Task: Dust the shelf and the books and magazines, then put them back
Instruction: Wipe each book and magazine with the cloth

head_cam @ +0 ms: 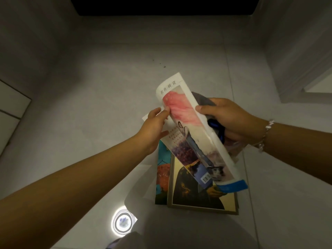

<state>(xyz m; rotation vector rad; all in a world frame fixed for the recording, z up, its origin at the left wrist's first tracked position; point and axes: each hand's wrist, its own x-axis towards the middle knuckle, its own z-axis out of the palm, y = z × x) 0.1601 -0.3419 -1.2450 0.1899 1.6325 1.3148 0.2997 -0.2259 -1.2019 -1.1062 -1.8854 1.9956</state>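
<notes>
A white-edged magazine (190, 130) with a pink and blue picture on its cover hangs tilted in the air over the floor. My left hand (154, 128) pinches its left edge with thumb on the cover. My right hand (228, 119) grips the magazine's right edge together with a grey and blue cloth (215, 126), which is bunched under the fingers. Below the magazine lies a small stack on the floor: a picture book with a yellow cover (199, 198) on top and a teal and orange one (162, 175) under it.
Pale grey floor tiles (107, 87) spread all around, with a few dark specks near the top. A dark opening (161, 6) runs along the top edge. A round lamp reflection (123, 222) shines on the floor below. A white door frame (305, 78) stands at the right.
</notes>
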